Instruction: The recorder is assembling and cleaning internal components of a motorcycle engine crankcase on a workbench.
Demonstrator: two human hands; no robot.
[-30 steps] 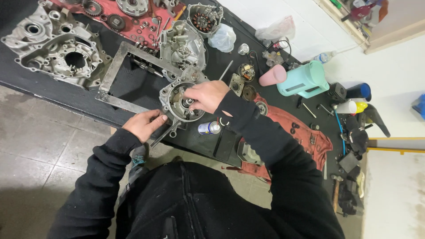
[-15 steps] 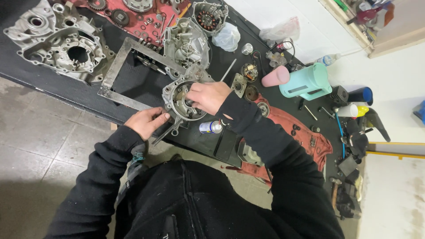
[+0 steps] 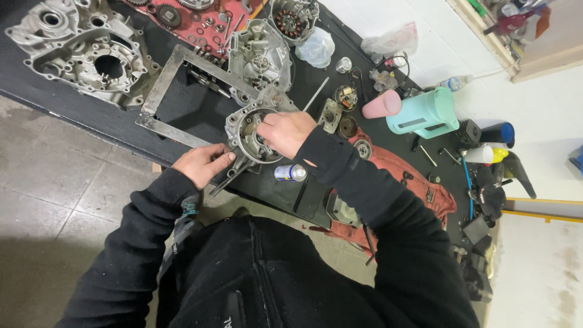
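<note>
Right hand (image 3: pixel 285 132) in round engine cover (image 3: pixel 250 135); black bench (image 3: pixel 54 100), concrete floor (image 3: pixel 54 200).

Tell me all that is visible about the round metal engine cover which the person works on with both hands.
The round engine cover looks like bare grey cast metal, dull and a little dirty, with a raised rim and a hollow middle that faces up. It lies at the near edge of the black workbench, beside a flat metal frame. The right hand reaches into its hollow from the right; the left hand steadies its lower left edge. A small spray can lies close by.
</note>
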